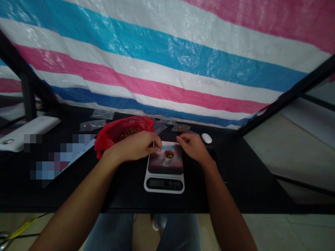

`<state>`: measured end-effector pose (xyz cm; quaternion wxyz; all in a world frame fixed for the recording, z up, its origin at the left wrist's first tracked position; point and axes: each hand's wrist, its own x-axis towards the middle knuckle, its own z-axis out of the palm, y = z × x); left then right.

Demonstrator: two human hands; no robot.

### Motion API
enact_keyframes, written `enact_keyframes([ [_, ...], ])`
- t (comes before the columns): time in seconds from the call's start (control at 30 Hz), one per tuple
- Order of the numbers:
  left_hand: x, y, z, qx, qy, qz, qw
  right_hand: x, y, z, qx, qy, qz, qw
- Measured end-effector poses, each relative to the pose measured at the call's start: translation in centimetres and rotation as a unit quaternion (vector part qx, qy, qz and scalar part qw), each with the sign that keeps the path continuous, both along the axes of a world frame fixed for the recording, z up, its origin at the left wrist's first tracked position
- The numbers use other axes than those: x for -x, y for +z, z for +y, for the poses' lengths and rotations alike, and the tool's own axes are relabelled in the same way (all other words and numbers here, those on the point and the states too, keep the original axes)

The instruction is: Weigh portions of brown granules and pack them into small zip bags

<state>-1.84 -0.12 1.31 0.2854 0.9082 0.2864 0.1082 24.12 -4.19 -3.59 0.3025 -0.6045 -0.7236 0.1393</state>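
A white digital kitchen scale (164,183) sits on the black table, with a picture-printed top and a dark display. On it stands a small cup (169,156) holding brown granules. My left hand (133,146) is over the scale's back left corner, beside a red plastic bag (107,139) of brown granules. My right hand (192,146) rests just right of the cup, with its fingers curled toward the scale's back right corner. Neither hand touches the cup. Whether the fingertips of either hand pinch something small, I cannot tell.
Several small clear plastic bags (99,120) lie along the table's far side. A white computer mouse (206,138) sits to the right, and a white oblong device (28,132) to the left. A blurred patch covers papers at the left. A striped tarpaulin (157,59) hangs behind the table.
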Motion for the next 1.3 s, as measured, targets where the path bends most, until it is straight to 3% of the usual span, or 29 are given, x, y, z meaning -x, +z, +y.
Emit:
enact_keyframes([
  [0.17, -0.5, 0.7, -0.8, -0.038, -0.030, -0.099, 0.994, -0.1, -0.2, 0.1, 0.001, 0.000, -0.006, 1.000],
  [0.4, -1.6, 0.2, -1.4, -0.052, -0.040, -0.056, 0.996, 0.0, -0.1, 0.0, -0.002, 0.005, -0.013, 1.000],
  [0.63, -0.9, 0.3, -1.4, -0.051, -0.037, -0.056, 0.996, 0.0, 0.0, -0.1, 0.011, 0.000, -0.013, 1.000],
  [0.8, 0.2, 0.0, -0.9, -0.041, 0.019, 0.050, 0.998, 0.0, 0.0, -0.1, 0.013, -0.006, -0.018, 1.000],
  [0.97, 0.4, -0.7, -0.5, 0.019, 0.008, 0.108, 0.994, 0.1, 0.0, -0.1, 0.016, -0.003, -0.019, 1.000],
  [1.3, -0.5, 0.9, -1.9, -0.014, -0.063, -0.073, 0.995, 0.2, 0.2, -0.2, 0.014, -0.003, -0.027, 1.000],
])
